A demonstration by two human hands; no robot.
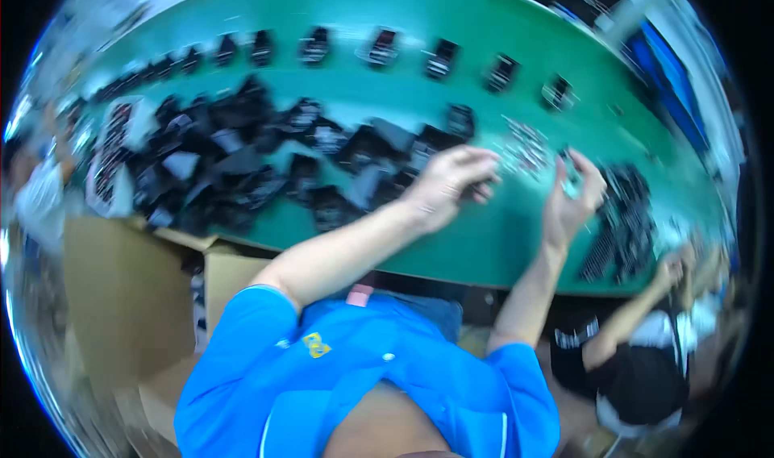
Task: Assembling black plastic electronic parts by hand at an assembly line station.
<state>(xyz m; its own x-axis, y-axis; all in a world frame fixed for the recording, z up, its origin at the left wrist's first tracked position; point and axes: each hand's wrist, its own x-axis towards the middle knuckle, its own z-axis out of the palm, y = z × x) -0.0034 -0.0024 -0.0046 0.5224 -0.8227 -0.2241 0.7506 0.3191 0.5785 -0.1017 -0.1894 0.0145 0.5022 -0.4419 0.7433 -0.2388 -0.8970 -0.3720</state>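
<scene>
Small shiny pieces (526,147) lie heaped — left hand (448,182) curled, right hand (570,210) C-shaped — any hold unclear.

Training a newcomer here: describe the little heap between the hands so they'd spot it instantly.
On the green table, find the gap between the left hand and right hand. The small heap there is a loose scatter of silvery, reddish bits, pale against the black pile leftward and the dark bundle rightward.
</scene>
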